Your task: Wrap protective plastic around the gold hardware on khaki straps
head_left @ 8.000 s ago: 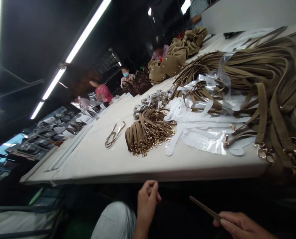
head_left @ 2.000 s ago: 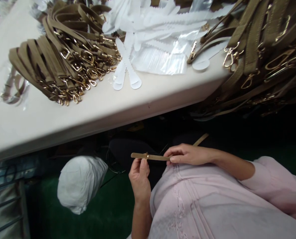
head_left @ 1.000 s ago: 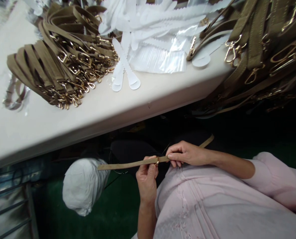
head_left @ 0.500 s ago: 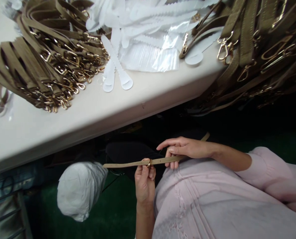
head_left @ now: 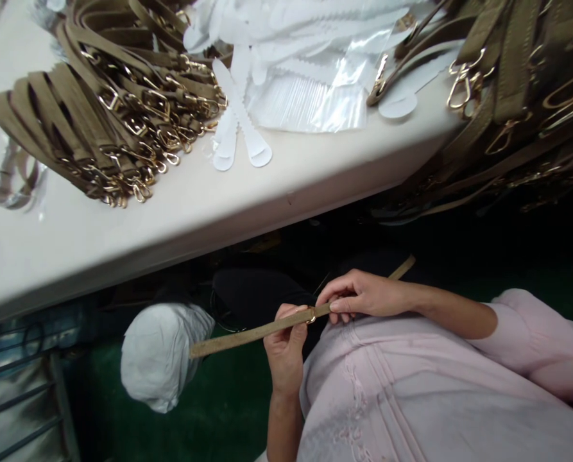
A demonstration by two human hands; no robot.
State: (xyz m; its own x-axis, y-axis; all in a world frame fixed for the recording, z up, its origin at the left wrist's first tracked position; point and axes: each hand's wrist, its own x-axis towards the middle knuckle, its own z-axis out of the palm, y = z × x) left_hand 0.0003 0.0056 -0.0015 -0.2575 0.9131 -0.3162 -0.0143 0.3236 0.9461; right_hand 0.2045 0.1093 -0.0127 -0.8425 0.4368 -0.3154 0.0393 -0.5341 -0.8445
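Note:
A narrow olive-tan strap (head_left: 248,337) runs across in front of my body. My left hand (head_left: 286,350) pinches it from below between thumb and fingers, close to a small gold metal buckle (head_left: 311,314) that sits around the strap. Just right of the buckle, my right hand (head_left: 366,294) grips the same strap, thumb on top and fingers curled under. One end of the strap hangs past my left hand, and the other tip sticks out behind my right wrist. My right fingers hide part of the strap.
Over the white table (head_left: 171,237) lie bundled olive straps (head_left: 55,122) with gold clasps. Beside them are white notched strips (head_left: 255,144) and a clear plastic bag (head_left: 310,106). More straps (head_left: 507,70) hang at the right edge. A white cloth-covered round object (head_left: 158,359) stands lower left.
My right hand has closed onto the strap beside the buckle; its index finger was stretched out before. The buckle and left hand have shifted right, and the strap's left end has dropped.

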